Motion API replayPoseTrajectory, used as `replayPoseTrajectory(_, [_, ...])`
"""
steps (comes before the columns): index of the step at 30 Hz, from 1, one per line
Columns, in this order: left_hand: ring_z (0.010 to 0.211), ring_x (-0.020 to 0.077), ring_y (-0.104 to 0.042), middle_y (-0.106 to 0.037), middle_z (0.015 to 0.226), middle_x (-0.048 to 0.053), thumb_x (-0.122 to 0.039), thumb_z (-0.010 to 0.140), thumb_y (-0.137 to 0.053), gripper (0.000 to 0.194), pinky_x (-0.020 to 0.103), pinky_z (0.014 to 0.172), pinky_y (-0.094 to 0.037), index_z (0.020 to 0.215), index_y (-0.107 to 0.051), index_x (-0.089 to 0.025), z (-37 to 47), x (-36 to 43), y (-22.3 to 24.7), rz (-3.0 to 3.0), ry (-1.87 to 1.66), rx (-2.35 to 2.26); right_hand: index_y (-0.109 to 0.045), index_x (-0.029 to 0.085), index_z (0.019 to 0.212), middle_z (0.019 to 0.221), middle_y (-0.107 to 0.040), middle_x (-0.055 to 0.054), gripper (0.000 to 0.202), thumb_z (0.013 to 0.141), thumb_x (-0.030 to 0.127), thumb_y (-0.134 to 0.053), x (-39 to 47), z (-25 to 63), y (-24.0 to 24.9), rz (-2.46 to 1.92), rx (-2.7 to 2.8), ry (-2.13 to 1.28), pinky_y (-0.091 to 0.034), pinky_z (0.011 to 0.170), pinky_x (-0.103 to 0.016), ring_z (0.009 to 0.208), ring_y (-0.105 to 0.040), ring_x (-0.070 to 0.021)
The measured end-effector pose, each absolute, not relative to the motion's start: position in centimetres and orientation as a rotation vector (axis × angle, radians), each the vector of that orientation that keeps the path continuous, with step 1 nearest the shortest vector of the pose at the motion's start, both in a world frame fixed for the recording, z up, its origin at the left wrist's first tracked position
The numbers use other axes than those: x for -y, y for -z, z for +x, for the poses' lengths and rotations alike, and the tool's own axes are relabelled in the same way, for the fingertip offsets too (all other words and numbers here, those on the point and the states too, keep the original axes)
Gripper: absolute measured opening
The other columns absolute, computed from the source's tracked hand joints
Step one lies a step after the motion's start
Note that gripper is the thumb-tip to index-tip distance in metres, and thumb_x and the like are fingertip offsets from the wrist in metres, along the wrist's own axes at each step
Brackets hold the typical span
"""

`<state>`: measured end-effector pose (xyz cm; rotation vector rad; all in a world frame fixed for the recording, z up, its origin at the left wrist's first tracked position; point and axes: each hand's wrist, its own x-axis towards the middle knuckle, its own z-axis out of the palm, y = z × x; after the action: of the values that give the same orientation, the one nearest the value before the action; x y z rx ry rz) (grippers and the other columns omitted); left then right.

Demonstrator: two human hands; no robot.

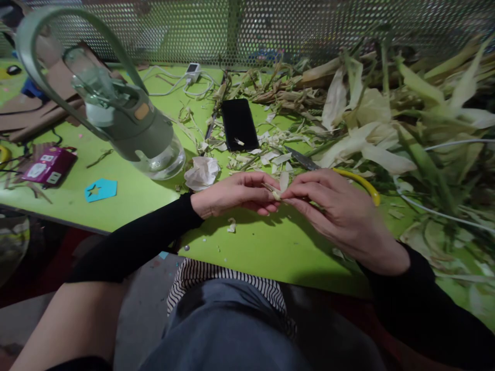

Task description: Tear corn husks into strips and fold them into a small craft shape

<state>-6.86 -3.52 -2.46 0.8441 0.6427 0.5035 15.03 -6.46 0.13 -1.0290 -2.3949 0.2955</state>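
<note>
Above the green table, my left hand [242, 193] pinches a small pale strip of corn husk [284, 181] between thumb and fingers. My right hand [336, 208] closes its fingertips on the same strip from the other side, so the two hands almost meet. Fingers hide much of the piece. Just beyond my right hand lie scissors with a yellow handle [365, 186], partly covered by the hand. Husk scraps [280, 158] are scattered past my fingers, around a black phone [238, 121]. Close to my left wrist sits a crumpled white tissue [201, 172].
A tall green water bottle [154, 131] stands left of the tissue. Corn husks [371, 111] are heaped at the right, crossed by a white cable [436, 214]. A purple box [50, 166] and a blue paper pentagon [101, 189] lie left. Perforated metal panel [193, 31] backs the table.
</note>
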Motion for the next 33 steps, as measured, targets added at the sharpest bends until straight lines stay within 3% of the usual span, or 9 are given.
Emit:
replayPoseTrajectory(20, [0.075, 0.0082, -0.067, -0.071, 0.081, 0.001, -0.023, 0.085, -0.073, 0.019, 0.023, 0.072, -0.051, 0.096, -0.061, -0.015, -6.7, 3.7, 2.7, 1.029, -0.465, -0.657, -0.068, 0.025, 0.093, 0.093, -0.07, -0.006, 0.012, 0.096, 0.022, -0.056, 6.7, 14.5, -0.6, -1.013, 2.373, -0.388, -0.055, 0.076, -0.038, 0.086, -0.067, -0.0229])
replayPoseTrajectory(27, [0.06, 0.0041, -0.057, -0.064, 0.071, -0.007, -0.012, 0.078, -0.064, 0.027, 0.021, 0.065, -0.046, 0.101, -0.053, -0.019, -6.4, 3.9, 2.7, 0.959, -0.562, -0.674, -0.066, 0.025, 0.096, 0.1, -0.069, -0.007, 0.005, 0.092, 0.028, -0.063, 6.8, 14.1, 0.0, -1.087, 2.264, -0.528, -0.056, 0.077, -0.039, 0.086, -0.066, -0.0226])
replayPoseTrajectory(33, [0.06, 0.0043, -0.055, -0.06, 0.071, -0.009, -0.012, 0.077, -0.067, 0.038, 0.022, 0.066, -0.044, 0.108, -0.048, -0.02, -6.4, 4.3, 2.0, 0.953, -0.622, -0.697, -0.047, 0.028, 0.134, 0.121, -0.065, -0.009, 0.059, 0.085, 0.042, -0.075, 7.2, 13.9, 1.7, -1.23, 1.957, -0.803, -0.058, 0.088, -0.046, 0.102, -0.067, -0.0281])
